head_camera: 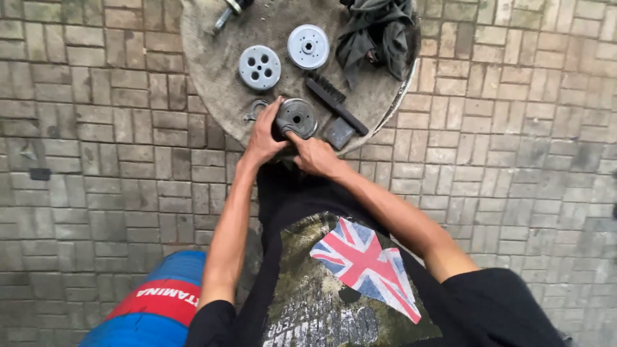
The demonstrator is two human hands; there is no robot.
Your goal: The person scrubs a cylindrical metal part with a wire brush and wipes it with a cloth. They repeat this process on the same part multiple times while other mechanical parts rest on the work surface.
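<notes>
While both hands close around the round metal drum part (pixel 295 119) at the near edge of the round stone table (pixel 212 77), left hand (pixel 265 138) gripping its side and right hand (pixel 312 154) fingering its face, seating it seems underway, needing a firm steadying grip.

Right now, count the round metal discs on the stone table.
3: a holed grey disc, a paler disc to its right, and a dark disc held by both hands. The rag may hide more.
</notes>
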